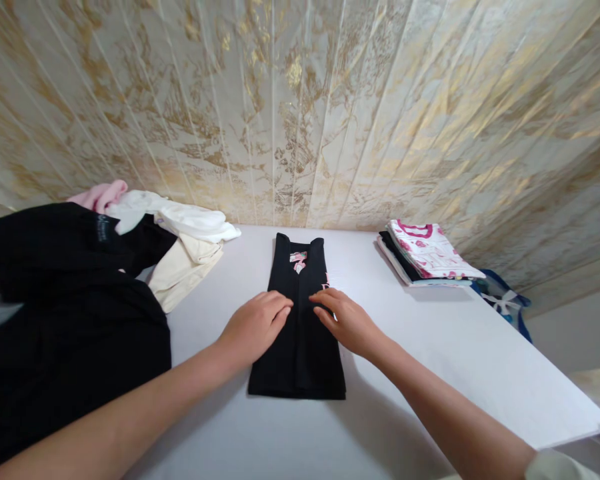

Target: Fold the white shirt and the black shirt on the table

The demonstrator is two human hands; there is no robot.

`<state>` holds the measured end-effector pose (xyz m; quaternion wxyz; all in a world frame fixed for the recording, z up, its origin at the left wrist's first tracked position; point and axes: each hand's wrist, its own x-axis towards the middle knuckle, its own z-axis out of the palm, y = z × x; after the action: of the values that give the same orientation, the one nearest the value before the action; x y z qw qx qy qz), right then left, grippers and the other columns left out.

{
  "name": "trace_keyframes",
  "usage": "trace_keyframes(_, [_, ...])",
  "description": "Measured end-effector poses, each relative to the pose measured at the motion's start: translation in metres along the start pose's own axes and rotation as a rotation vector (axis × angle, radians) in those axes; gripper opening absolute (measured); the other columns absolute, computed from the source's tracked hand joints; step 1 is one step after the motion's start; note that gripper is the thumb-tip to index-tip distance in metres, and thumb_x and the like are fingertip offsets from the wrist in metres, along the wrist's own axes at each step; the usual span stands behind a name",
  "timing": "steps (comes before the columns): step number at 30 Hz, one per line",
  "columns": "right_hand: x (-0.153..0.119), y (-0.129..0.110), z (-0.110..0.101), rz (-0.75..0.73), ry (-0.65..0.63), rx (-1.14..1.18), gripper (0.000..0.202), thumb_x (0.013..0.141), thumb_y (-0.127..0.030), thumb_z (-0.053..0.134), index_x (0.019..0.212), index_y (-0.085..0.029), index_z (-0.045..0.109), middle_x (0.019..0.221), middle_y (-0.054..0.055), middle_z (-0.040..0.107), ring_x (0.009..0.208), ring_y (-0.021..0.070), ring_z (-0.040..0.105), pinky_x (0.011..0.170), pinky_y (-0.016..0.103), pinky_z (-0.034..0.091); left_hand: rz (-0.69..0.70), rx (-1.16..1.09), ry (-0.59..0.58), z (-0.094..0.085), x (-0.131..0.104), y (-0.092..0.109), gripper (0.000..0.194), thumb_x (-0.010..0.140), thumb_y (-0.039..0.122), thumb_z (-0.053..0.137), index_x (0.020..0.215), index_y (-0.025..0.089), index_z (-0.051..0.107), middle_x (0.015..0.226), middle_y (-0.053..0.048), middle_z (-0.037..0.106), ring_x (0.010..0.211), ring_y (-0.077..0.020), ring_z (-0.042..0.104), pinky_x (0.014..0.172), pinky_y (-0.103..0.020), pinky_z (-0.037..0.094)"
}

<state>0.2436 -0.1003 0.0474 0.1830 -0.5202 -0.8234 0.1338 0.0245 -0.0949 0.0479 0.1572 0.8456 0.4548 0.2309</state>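
Note:
A black shirt [320, 367] lies folded into a long narrow strip in the middle of the white table. Its two sides meet along a centre line, and a small patch of pink print shows in the neck opening. My left hand [259, 323] rests on the left half, its fingers stretched toward the centre line. On the right half is my right hand [347, 320], with thumb and fingers apart and the fingertips near that same line. Neither hand grips the cloth. Part of a light print peeks out at the shirt's right edge, partly hidden by my right hand.
Unfolded clothes, including black garments [75, 320], a white one [195, 220] and a cream one [185, 270], are heaped on the left. At the right, a stack of folded clothes [433, 250] lies on the white table [460, 360]. A gold-patterned curtain [290, 113] hangs behind.

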Motion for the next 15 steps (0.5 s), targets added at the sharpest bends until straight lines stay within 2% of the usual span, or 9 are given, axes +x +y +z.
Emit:
trace_keyframes(1, [0.011, 0.005, 0.008, 0.05, 0.01, -0.092, 0.035, 0.094, -0.029, 0.047, 0.126, -0.02, 0.059, 0.126, 0.012, 0.059, 0.116, 0.0239, 0.056, 0.098, 0.039, 0.044, 0.012, 0.056, 0.016, 0.005, 0.014, -0.009, 0.033, 0.097, 0.026, 0.035, 0.114, 0.019, 0.063, 0.116, -0.007, 0.066, 0.11, -0.02, 0.058, 0.099, -0.036, 0.043])
trace_keyframes(3, [0.03, 0.014, 0.029, 0.161, 0.019, -0.237, 0.046, 0.095, -0.035, 0.047, 0.137, -0.018, 0.05, 0.141, 0.016, 0.048, 0.131, 0.0299, 0.044, 0.104, 0.048, 0.038, 0.008, 0.162, -0.027, 0.02, 0.038, -0.026, 0.036, 0.096, 0.028, 0.039, 0.123, 0.016, 0.059, 0.13, -0.011, 0.06, 0.122, -0.0236, 0.053, 0.105, -0.04, 0.039])
trace_keyframes(5, [0.043, 0.021, 0.047, 0.182, 0.039, -0.303, 0.054, 0.096, -0.04, 0.045, 0.145, -0.019, 0.041, 0.151, 0.014, 0.036, 0.14, 0.0313, 0.031, 0.11, 0.05, 0.029, -0.035, 0.248, -0.074, 0.036, 0.054, -0.041, 0.045, 0.094, 0.033, 0.044, 0.135, 0.017, 0.05, 0.146, -0.012, 0.046, 0.135, -0.0278, 0.041, 0.111, -0.047, 0.032])
trace_keyframes(7, [0.052, 0.027, 0.058, 0.163, 0.049, -0.315, 0.056, 0.097, -0.043, 0.042, 0.148, -0.02, 0.036, 0.155, 0.011, 0.03, 0.143, 0.0301, 0.025, 0.113, 0.048, 0.025, -0.063, 0.289, -0.079, 0.05, 0.062, -0.05, 0.052, 0.094, 0.036, 0.043, 0.142, 0.018, 0.041, 0.153, -0.01, 0.037, 0.141, -0.0274, 0.031, 0.114, -0.049, 0.025])
trace_keyframes(10, [0.064, 0.037, 0.059, 0.126, 0.037, -0.302, 0.058, 0.097, -0.044, 0.04, 0.149, -0.02, 0.033, 0.156, 0.009, 0.03, 0.143, 0.0276, 0.024, 0.115, 0.044, 0.024, -0.081, 0.309, -0.065, 0.058, 0.067, -0.057, 0.056, 0.095, 0.038, 0.039, 0.147, 0.018, 0.034, 0.155, -0.009, 0.031, 0.143, -0.025, 0.027, 0.116, -0.046, 0.021])
trace_keyframes(15, [0.093, 0.053, 0.053, 0.093, 0.003, -0.286, 0.059, 0.097, -0.043, 0.041, 0.15, -0.018, 0.031, 0.156, 0.01, 0.028, 0.143, 0.0264, 0.024, 0.115, 0.039, 0.023, -0.138, 0.329, -0.097, 0.058, 0.084, -0.064, 0.06, 0.095, 0.039, 0.036, 0.148, 0.011, 0.031, 0.157, -0.012, 0.025, 0.144, -0.0257, 0.024, 0.116, -0.042, 0.022])
